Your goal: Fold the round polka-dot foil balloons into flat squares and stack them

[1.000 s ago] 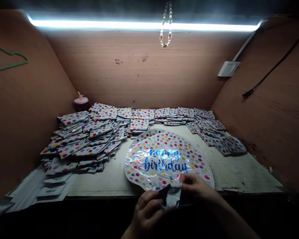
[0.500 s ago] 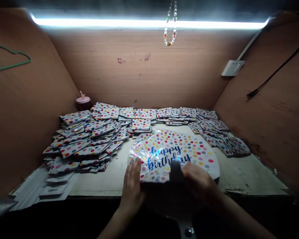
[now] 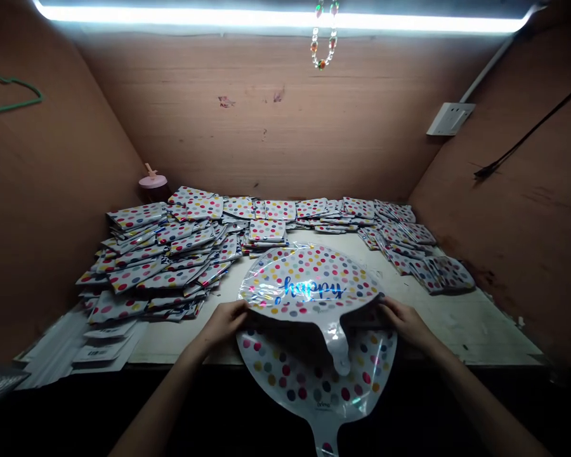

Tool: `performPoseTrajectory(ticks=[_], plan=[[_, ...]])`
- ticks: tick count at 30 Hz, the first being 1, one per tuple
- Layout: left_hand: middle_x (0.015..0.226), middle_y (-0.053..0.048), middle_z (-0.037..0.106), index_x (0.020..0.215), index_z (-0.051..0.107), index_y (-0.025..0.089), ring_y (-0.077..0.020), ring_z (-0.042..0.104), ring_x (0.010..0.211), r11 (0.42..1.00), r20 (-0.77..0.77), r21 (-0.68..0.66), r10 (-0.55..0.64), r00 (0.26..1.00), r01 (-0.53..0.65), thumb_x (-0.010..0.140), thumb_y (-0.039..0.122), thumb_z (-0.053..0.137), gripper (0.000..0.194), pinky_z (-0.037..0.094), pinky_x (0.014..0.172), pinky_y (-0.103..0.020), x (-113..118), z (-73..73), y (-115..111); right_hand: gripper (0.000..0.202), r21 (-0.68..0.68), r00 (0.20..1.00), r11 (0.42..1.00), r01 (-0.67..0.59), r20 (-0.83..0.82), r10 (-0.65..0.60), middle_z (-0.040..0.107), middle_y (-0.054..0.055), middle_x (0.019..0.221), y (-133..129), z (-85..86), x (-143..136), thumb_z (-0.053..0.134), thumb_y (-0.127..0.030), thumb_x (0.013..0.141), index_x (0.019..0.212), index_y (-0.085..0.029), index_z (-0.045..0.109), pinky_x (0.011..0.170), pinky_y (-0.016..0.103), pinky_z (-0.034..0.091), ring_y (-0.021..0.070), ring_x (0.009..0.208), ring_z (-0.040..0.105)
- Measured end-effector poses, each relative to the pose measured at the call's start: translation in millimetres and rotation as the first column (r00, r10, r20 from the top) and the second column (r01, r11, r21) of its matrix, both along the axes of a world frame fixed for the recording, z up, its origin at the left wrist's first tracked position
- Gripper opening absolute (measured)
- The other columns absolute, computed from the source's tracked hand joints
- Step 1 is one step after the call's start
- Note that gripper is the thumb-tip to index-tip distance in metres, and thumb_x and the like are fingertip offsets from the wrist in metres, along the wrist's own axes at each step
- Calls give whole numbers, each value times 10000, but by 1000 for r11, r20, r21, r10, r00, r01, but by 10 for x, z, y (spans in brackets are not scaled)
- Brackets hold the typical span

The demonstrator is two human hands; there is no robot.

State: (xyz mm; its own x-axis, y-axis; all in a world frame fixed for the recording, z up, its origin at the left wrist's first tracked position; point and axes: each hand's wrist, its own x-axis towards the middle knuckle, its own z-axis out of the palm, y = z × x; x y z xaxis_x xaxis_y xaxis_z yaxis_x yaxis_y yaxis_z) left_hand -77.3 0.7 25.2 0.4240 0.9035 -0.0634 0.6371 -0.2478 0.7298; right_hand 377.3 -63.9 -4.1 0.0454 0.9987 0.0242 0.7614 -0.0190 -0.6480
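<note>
A flat, uninflated foil balloon (image 3: 309,266) with coloured dots and blue "happy" lettering lies at the front of the table, its white tail (image 3: 335,346) pointing toward me. My left hand (image 3: 228,320) is closed on its left edge, and my right hand (image 3: 400,317) pinches the right edge. Its lower part is bent, so the second word is mostly hidden. Beneath it, a second dotted foil balloon (image 3: 314,374) hangs over the table's front edge, tail down. Whether my fingers also hold that lower one, I cannot tell.
Folded dotted balloons are piled at the left (image 3: 171,254), along the back (image 3: 280,211) and at the right (image 3: 445,273). White printed cards (image 3: 105,349) lie front left. A pink-lidded cup (image 3: 153,184) stands back left. Wooden panels (image 3: 266,146) enclose the table; beads (image 3: 321,63) hang above.
My hands have moved apart to the balloon's two side edges. Its lower part now bends, showing its tail, and a second balloon hangs below the edge. The dark object by my right hand is gone from view.
</note>
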Motion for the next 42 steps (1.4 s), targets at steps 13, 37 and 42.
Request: performPoseTrajectory(ticks=[13, 37, 42], plan=[[723, 21, 620, 1395, 336, 235, -183, 604, 649, 976, -38, 17, 219, 975, -218, 815, 404, 546, 640, 406, 583, -239, 85, -101, 243, 250, -223, 976, 958, 181, 162, -146, 720, 55, 921, 235, 41, -87, 538, -410, 817, 885, -196, 648, 660, 230, 451, 211, 833, 659], [1471, -33, 404, 1340, 492, 318, -270, 355, 1350, 811, -385, 383, -296, 874, 443, 901, 264, 465, 444, 251, 1116, -497, 103, -145, 226, 428, 235, 753, 913, -334, 649, 108, 554, 129, 1311, -116, -70, -150, 469, -146, 800, 1211, -189, 580, 1021, 480, 387, 298, 1230, 484], [1411, -85, 477, 1359, 462, 236, -282, 442, 1286, 786, -387, 341, -383, 839, 516, 791, 335, 594, 592, 339, 1071, -434, 132, -1, 250, 405, 179, 792, 870, -460, 526, 310, 593, 135, 1283, -68, -90, 76, 399, -130, 847, 1201, -138, 597, 959, 378, 500, 236, 1163, 573]])
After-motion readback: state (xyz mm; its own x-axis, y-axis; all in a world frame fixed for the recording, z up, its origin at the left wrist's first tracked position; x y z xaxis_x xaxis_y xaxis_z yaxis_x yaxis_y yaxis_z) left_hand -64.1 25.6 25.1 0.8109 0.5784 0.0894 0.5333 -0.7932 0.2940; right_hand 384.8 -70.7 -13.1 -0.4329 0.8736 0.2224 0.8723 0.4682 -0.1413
